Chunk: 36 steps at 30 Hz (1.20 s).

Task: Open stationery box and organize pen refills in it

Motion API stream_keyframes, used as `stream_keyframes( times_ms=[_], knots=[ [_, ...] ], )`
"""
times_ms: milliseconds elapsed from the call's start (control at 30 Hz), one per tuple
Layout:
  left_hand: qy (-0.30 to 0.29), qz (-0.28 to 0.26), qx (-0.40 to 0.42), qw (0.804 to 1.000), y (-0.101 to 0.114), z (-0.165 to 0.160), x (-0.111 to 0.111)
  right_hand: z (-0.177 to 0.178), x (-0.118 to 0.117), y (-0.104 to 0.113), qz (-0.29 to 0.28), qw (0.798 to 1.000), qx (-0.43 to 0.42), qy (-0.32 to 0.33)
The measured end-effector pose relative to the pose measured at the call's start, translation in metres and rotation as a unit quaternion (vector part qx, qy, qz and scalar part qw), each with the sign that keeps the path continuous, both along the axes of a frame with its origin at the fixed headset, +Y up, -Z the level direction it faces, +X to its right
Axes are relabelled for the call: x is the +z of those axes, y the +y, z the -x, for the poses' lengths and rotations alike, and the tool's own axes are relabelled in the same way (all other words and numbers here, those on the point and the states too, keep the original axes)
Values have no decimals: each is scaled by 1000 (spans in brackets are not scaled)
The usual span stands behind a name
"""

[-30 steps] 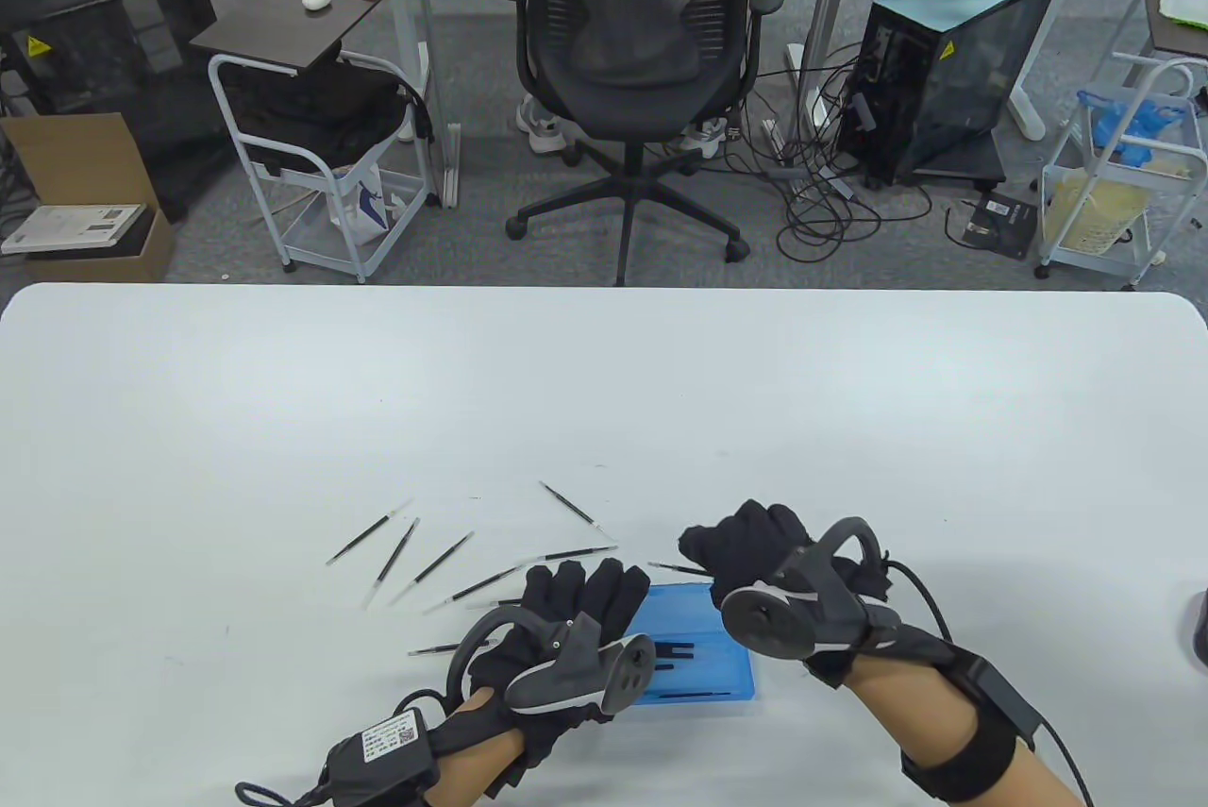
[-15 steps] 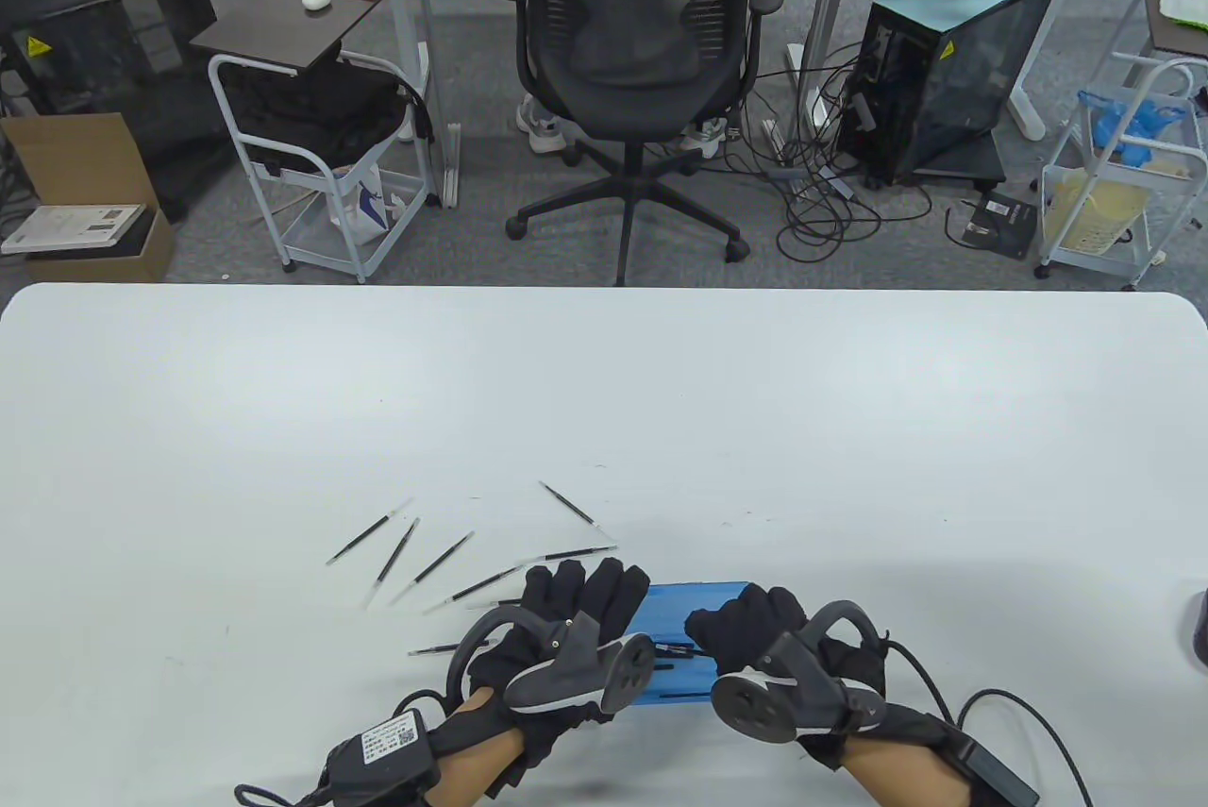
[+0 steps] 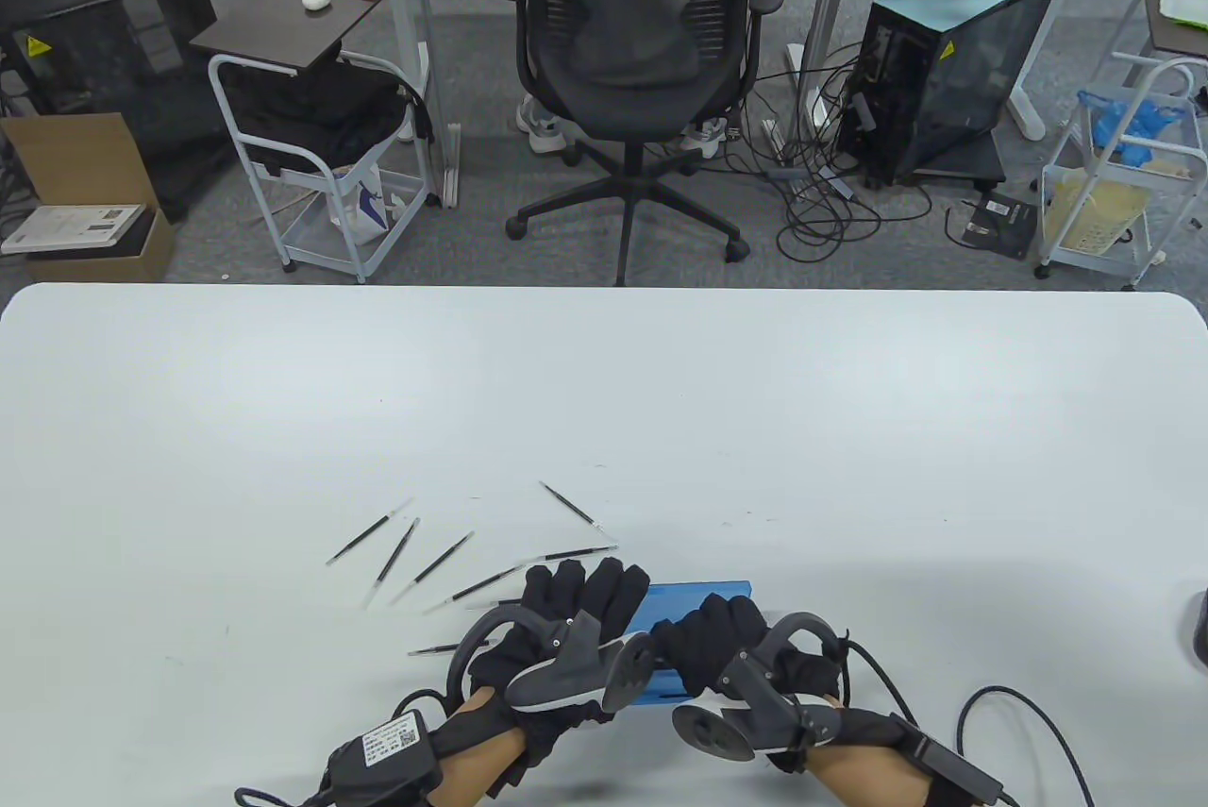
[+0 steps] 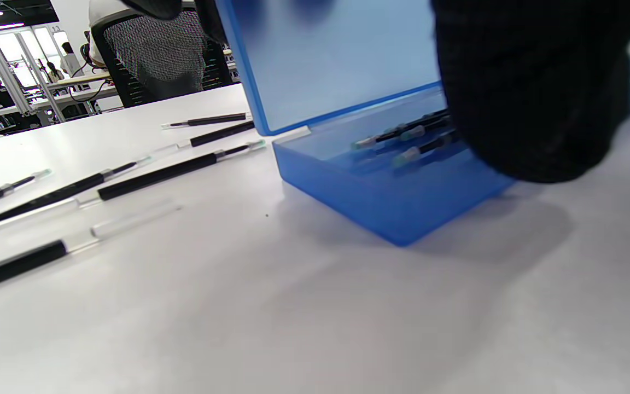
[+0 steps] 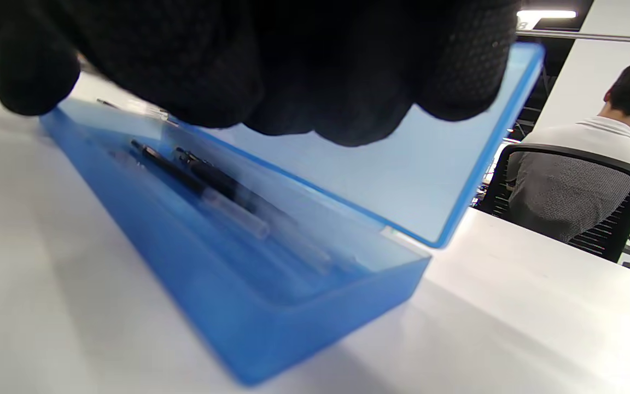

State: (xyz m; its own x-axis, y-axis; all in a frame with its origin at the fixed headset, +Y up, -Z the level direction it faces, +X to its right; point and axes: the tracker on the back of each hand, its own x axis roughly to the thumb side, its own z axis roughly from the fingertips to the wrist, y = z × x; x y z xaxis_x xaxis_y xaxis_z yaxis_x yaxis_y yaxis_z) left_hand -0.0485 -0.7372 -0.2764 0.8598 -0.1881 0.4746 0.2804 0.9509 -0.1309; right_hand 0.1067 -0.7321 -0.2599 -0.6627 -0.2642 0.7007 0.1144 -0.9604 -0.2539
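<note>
A blue stationery box (image 3: 703,596) stands open near the table's front edge. My left hand (image 3: 590,576) grips the raised lid (image 4: 337,60) at its left end, fingers over its top edge. My right hand (image 3: 703,637) hovers with curled fingers (image 5: 293,65) over the tray (image 5: 249,295). Whether it pinches a refill is hidden. A few pen refills (image 4: 402,131) (image 5: 194,175) lie inside the tray. Several loose refills (image 3: 439,562) are fanned out on the table to the box's left, one (image 3: 571,503) lies behind it and another (image 3: 439,649) beside my left wrist.
The white table (image 3: 604,392) stretches bare beyond the refills. A dark object (image 3: 1200,628) pokes in at the right edge. Behind the table stand an office chair (image 3: 642,42), a white trolley (image 3: 311,156) and a computer tower (image 3: 953,61).
My right hand came down and left from behind the box, carrying a refill, and now sits low over the tray. The left hand and the lid have stayed put.
</note>
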Motion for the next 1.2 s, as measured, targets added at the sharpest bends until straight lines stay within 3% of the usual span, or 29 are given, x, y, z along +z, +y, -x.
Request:
stream_keyframes(
  times_ms=[400, 767, 967, 1200],
  knots=[
    [0, -1, 0, 1000, 0, -1, 0, -38, -5, 37, 7, 994, -94, -63],
    [0, -2, 2, 1000, 0, 0, 0, -50, -20, 7, 144, 984, -11, -105],
    [-1, -3, 4, 1000, 0, 0, 0, -42, -23, -9, 153, 982, 35, -107],
    [1, 9, 15, 1000, 11, 7, -4, -41, -23, -9, 159, 981, 34, -107]
  ],
)
